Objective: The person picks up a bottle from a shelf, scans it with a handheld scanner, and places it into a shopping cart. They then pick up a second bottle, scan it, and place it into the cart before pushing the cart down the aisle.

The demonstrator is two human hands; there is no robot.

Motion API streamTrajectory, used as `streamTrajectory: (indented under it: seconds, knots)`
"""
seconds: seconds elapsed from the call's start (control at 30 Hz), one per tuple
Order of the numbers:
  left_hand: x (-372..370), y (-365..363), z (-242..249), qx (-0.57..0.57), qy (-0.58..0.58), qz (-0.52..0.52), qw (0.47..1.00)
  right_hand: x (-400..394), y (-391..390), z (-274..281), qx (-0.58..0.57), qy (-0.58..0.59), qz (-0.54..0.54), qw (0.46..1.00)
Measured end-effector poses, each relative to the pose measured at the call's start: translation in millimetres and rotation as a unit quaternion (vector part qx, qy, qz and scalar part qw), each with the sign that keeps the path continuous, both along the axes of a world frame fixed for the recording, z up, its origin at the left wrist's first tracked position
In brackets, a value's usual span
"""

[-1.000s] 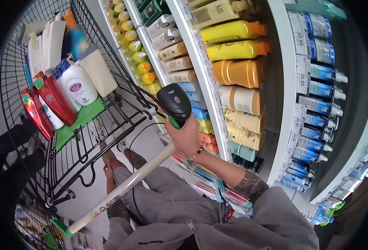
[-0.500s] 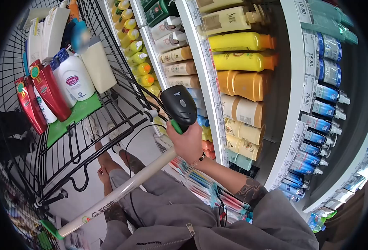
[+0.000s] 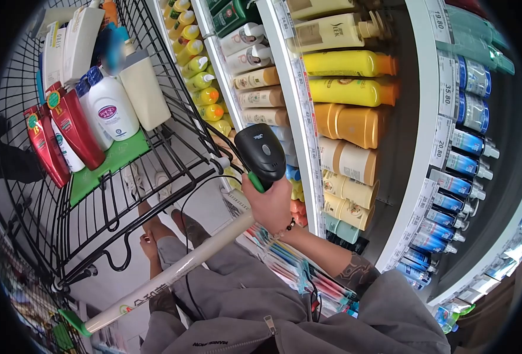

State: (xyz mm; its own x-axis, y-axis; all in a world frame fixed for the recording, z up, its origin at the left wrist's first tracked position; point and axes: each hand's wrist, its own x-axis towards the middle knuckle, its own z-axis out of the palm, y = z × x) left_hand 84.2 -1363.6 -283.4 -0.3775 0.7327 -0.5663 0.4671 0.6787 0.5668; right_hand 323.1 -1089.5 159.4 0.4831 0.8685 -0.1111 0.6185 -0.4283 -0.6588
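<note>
The barcode scanner [image 3: 261, 152] looks light, stiff, drop-shy — best held by its handle [image 3: 255, 182], which the right hand [image 3: 271, 205] grips; left hand's [image 3: 149, 244] fingers: cannot tell.

A: How's the light reading?
B: Bright, whitish. Yellow bottles [image 3: 339, 64] are popping, gold bottles [image 3: 349, 125] are throwing soft streaks of shine.
A: Shadows?
B: Shelf recess [image 3: 395, 183] is going dark behind the bottles. Left edge is sinking to near black.
A: Glare?
B: Packets [image 3: 512, 255] at far right are washing out to white. Scanner [image 3: 260, 154] is showing a faint sheen.
A: Focus?
B: Center's looking fairly crisp. Blue item [image 3: 113, 51] in the cart [image 3: 134, 229] is blurring into a patch. Lower-left stock [image 3: 14, 255] is smearing.
A: Lens?
B: Fisheye. Shelf edges [image 3: 420, 147] are bowing, corners are falling into black vignette.
</note>
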Motion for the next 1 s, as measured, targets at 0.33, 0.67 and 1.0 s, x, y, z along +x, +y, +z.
streamTrajectory:
  seconds: [0.33,0.67,1.0]
  knots:
    - [-20,-38,-24,-0.278,-0.201,0.118,0.932,1,-1,-1,-0.013,-0.012,0.006,1.0]
    - [9,-10,-21,-0.234,-0.163,0.132,0.949,1,-1,-1,-0.029,-0.019,0.003,0.999]
    - [16,4,-26,-0.202,-0.161,0.153,0.954,0,0,2,-0.051,-0.013,-0.006,0.999]
